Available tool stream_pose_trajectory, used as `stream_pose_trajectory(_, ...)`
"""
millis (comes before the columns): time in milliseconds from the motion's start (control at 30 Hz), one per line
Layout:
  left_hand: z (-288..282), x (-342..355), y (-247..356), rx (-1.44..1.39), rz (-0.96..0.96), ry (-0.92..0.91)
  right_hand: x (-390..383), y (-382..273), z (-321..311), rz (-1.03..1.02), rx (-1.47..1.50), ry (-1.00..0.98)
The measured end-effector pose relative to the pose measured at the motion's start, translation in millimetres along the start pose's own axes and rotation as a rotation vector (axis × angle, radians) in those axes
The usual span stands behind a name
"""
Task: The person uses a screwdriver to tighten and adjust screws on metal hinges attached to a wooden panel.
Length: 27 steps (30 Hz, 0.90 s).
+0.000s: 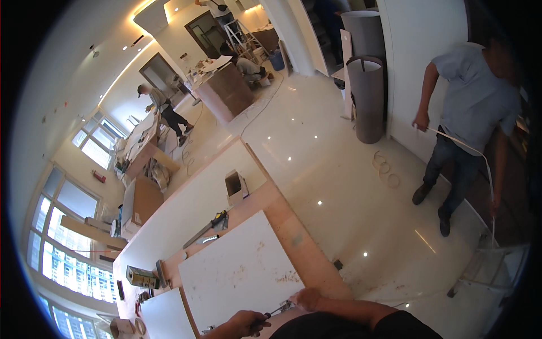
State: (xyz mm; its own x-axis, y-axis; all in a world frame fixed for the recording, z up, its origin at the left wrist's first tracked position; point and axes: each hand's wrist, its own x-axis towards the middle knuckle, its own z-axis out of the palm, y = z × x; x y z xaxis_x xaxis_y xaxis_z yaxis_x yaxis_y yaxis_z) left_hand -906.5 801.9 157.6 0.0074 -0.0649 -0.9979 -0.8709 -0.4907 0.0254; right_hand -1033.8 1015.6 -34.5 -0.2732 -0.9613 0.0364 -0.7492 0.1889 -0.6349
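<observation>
A white panel [231, 271], marked with brown dust and smudges, lies flat on the workbench in front of me. My left hand [249, 324] is closed around a screwdriver [276, 310], its shaft pointing right toward a small metal hinge [287, 305] at the panel's near edge. My right hand [307, 299] is closed at that hinge by the near right corner, its fingertips partly hidden. Close to my left forearm, a second metal hinge [208, 329] shows on the same edge. Whether the screwdriver's tip sits in a screw is too small to tell.
Another white panel [165, 313] lies at left, near a rectangular tin [142, 277]. A handsaw [206, 229] and an open box [236, 187] are farther up the bench. At right a person [471, 107] holds a pale strip; a grey roll [366, 101] stands by the wall.
</observation>
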Motion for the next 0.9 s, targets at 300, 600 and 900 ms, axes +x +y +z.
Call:
stream_pose_trajectory(300, 71, -73, 1, 2.181, 0.96, 0.317, -1, 4, 2, 0.043, 0.026, -0.002)
stream_pose_trajectory(600, 2, -18, -1, 0.393, 0.262, 0.004, -2, -2, -5, 0.011, -0.002, 0.005)
stream_pose_trajectory(900, 57, -62, 4, 2.061, 0.878, 0.317, 4, 4, 3, 0.059, 0.015, -0.059)
